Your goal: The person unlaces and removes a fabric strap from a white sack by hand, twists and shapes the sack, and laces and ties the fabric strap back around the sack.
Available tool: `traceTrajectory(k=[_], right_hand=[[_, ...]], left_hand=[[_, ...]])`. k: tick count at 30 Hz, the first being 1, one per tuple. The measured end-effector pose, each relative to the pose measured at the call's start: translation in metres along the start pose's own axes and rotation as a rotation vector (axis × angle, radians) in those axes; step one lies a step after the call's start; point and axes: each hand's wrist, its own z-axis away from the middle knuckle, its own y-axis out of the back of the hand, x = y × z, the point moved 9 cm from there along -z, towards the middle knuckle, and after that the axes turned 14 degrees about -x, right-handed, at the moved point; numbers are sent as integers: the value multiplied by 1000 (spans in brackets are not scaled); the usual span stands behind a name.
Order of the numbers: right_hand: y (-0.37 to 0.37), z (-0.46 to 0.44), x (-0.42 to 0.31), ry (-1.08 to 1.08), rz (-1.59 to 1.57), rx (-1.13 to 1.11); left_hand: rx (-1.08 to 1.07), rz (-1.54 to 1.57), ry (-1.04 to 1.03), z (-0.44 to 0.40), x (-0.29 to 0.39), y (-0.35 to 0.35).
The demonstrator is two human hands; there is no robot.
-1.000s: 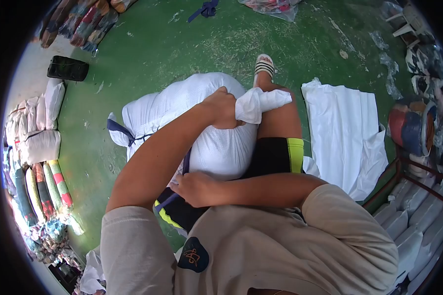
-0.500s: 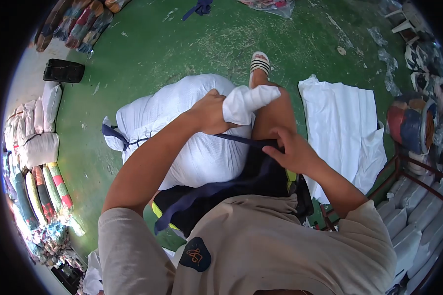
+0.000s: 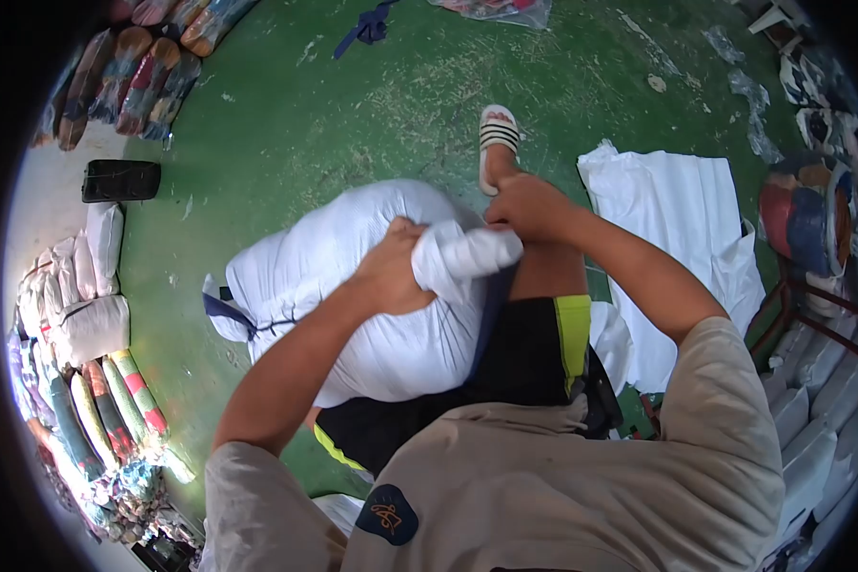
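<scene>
A stuffed white sack (image 3: pixel 353 238) lies across the front of my lap. My left hand (image 3: pixel 396 269) is closed around its gathered neck, and the twisted white end (image 3: pixel 481 255) sticks out to the right. A navy cloth strip (image 3: pixel 492 319) runs up along the sack's right end and passes behind the twisted neck. Beyond that neck, my right hand (image 3: pixel 532 210) is closed in a fist at the strip's far part; the exact grip is partly hidden. Another navy strip (image 3: pixel 227 313) ties off the sack's left corner.
A flat white sack (image 3: pixel 672 238) lies on the green floor to the right. Bagged goods (image 3: pixel 129 81) and a black case (image 3: pixel 121 180) stand at the left. A loose navy strip (image 3: pixel 365 29) lies ahead. Stacked white packs (image 3: pixel 820 419) sit behind a red metal frame (image 3: pixel 782 296).
My right hand has gone from near my lap to the far side of the sack's neck, closing and drawing the strip along. My left hand has shifted slightly down and left, still gripping the neck.
</scene>
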Motion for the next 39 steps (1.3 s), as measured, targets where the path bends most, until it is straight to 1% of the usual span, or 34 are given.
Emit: traceTrajectory(k=[1,2,4,9,10,14,16,17,19,20,24,25,29,30,34,36,37,39], right_hand=[[2,-18,2,79,8,33],[9,-39,8,82,11,44],[17,-74,-1,282,10,44],[62,-104,-23,434,19,116],[64,-105,-24,435,19,107],[73,-104,-32,395,-165,175],[64,-96,-13,349,-321,32],[63,-86,-8,357,-315,15],[40,-68,20,123,-460,-236],[39,-59,26,117,-448,-246],[46,-25,89,-299,-712,149],[51,-23,89,-298,-698,144],[3,-11,91,-634,-1244,-251],[1,-13,91,-632,-1237,-256],[29,-27,106,-573,-374,-69],[89,-37,75,-453,281,178],[107,-42,74,-395,386,226],[146,-39,95,-522,381,306]], left_hand=[[45,-17,1,-3,1,2],[43,-28,4,-4,3,5],[3,-99,-11,-5,11,8],[-20,-99,23,-5,5,1],[-14,-92,23,-6,4,3],[-14,-116,-14,-1,6,6],[-6,-122,5,2,3,6],[-8,-133,9,1,2,5],[-9,-157,3,-1,4,3],[7,-153,0,-1,4,4],[28,-136,14,1,3,3],[42,-134,15,1,4,4],[69,-164,14,4,5,3],[75,-163,19,5,4,3],[102,-184,14,5,5,4],[116,-177,17,6,6,3],[120,-182,15,7,6,4],[125,-197,7,8,8,5]])
